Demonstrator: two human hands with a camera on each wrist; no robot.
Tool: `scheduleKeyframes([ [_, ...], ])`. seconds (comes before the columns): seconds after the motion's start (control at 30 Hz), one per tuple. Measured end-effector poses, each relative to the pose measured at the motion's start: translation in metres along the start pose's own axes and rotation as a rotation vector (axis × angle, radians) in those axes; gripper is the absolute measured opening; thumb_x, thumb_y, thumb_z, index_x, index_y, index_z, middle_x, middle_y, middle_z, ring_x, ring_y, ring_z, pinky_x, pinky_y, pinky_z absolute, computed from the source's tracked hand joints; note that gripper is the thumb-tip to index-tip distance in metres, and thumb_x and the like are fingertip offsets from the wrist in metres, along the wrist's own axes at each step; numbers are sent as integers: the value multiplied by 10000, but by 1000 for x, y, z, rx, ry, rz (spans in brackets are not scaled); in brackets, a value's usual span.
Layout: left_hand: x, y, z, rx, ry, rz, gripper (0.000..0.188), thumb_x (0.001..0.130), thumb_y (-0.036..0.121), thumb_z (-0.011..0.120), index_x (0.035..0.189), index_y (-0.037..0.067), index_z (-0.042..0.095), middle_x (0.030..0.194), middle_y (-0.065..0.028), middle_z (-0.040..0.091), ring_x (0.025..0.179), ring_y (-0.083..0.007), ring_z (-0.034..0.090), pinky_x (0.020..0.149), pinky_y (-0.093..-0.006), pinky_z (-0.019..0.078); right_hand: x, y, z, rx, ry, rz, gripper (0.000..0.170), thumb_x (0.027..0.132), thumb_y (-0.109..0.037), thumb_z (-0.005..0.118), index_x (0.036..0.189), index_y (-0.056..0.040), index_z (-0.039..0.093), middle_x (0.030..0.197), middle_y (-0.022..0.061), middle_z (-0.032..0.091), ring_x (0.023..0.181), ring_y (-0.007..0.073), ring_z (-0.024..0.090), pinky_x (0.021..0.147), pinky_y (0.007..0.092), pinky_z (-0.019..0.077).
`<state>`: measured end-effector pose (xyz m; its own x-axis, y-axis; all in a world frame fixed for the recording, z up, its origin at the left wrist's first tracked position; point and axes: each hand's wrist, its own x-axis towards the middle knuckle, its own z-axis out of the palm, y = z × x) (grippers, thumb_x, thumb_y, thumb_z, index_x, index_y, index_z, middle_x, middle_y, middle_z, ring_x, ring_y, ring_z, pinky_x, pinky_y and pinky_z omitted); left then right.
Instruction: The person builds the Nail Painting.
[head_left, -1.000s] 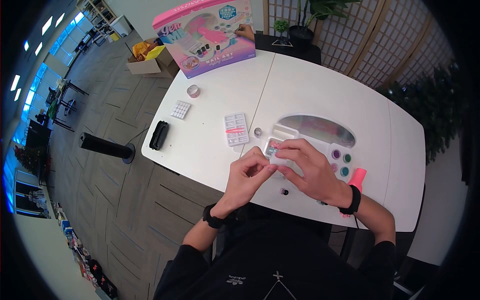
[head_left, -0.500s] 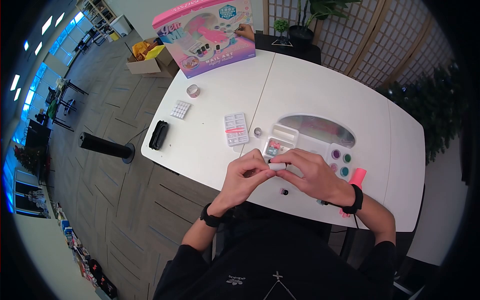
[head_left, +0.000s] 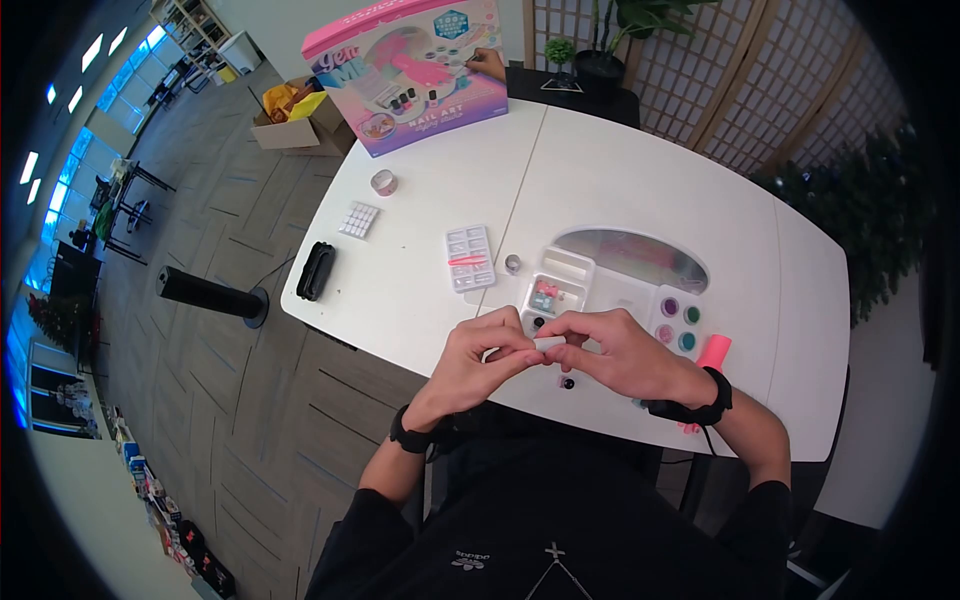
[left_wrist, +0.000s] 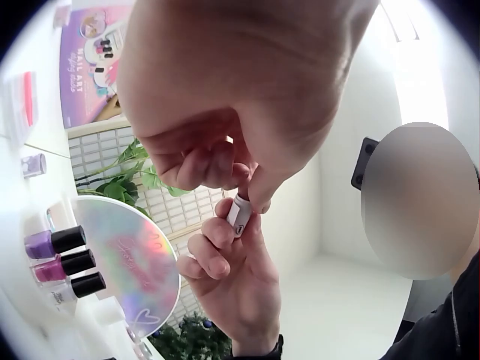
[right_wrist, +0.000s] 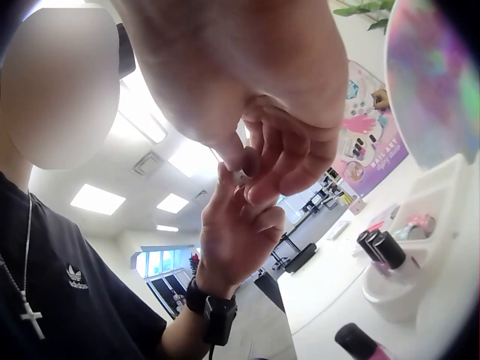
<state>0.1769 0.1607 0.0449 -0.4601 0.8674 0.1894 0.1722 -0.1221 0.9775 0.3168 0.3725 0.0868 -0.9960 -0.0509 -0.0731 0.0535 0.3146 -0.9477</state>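
My left hand (head_left: 478, 358) and right hand (head_left: 628, 357) meet above the near part of the white table. Between them is a small white cylinder (head_left: 549, 343) with dark print on its side. My right thumb and fingers pinch its body, as the left wrist view shows of the cylinder (left_wrist: 239, 216). At its other end, the left thumb and forefinger pinch it, hiding that tip. Just beyond the hands lies a white tray (head_left: 570, 262) with pink and pale-blue pieces in one compartment. A dark-capped nail polish bottle (head_left: 568, 383) stands close below the hands.
A mirror (head_left: 635, 260) stands behind the tray, with colored pots (head_left: 670, 307) to the right and a pink tube-like piece (head_left: 714, 352). Leftward are a compartment case (head_left: 470, 258) with pink tweezers, a tape roll (head_left: 384, 183) and a black case (head_left: 316, 271). A nail art box (head_left: 410, 80) stands behind.
Both hands have drawn slightly toward the body with the white cylinder, which has turned from mostly hidden to lying sideways between the fingertips. The tray's contents have come into fuller view.
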Motion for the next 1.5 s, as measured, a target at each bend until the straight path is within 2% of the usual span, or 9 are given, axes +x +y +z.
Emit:
scheduleKeyframes([
  [0.17,-2,-3,-1,0,-14,-39,45,975,75,847,984,32,853,820,8,579,730,-98,498,657,-289,398,1,-4,-2,-3,-47,32,344,1153,-310,643,1303,-9,716,927,100,796,785,181,755,742,344,603],
  [0.27,-1,-2,0,-31,2,-60,71,913,-7,879,910,-10,808,820,0,598,755,-98,500,653,-290,380,3,-6,-4,32,-88,65,357,1166,-332,620,1278,-5,712,943,95,796,811,175,756,755,342,608],
  [0.37,-2,-3,-1,-38,-19,-51,52,975,72,850,967,21,842,803,9,565,733,-94,489,657,-293,396,4,-7,-5,67,-116,99,361,1176,-343,603,1255,-7,709,946,89,788,846,165,752,770,337,606],
  [0.47,1,0,0,-43,-16,-72,75,923,9,870,900,-18,804,808,0,588,750,-99,499,649,-290,374,4,-6,-7,124,-148,135,359,1184,-344,587,1237,-10,709,939,75,770,869,150,734,790,331,600],
  [0.87,8,-7,1,-124,-53,-175,105,968,47,836,918,-31,787,847,8,588,765,-88,482,664,-278,359,7,11,-11,239,-191,216,385,1219,-316,492,1147,9,684,923,55,746,861,133,703,824,320,577],
  [0.97,7,-9,-1,-73,-93,-122,98,981,81,849,1032,7,810,853,21,544,750,-80,460,693,-285,381,7,11,-12,279,-184,201,405,1228,-317,460,1152,13,683,927,68,764,864,142,721,830,323,582],
  [1.07,5,-4,-1,-44,-126,-98,150,946,71,883,1050,15,790,854,27,524,723,-75,432,686,-281,374,6,10,-14,314,-189,201,423,1233,-325,441,1157,16,681,933,80,776,874,153,741,839,326,590],
  [1.33,6,-10,12,51,-11,-4,151,915,44,905,940,37,757,828,29,528,699,-72,431,632,-278,346,4,13,-13,377,-198,201,423,1235,-327,431,1158,6,680,974,77,774,900,153,747,857,322,591],
  [1.5,8,-8,16,39,5,2,165,916,42,901,879,35,740,813,30,536,708,-76,444,630,-278,342,0,8,-11,269,-101,201,393,1226,-313,464,1242,10,688,986,85,773,928,145,750,861,323,584],
])
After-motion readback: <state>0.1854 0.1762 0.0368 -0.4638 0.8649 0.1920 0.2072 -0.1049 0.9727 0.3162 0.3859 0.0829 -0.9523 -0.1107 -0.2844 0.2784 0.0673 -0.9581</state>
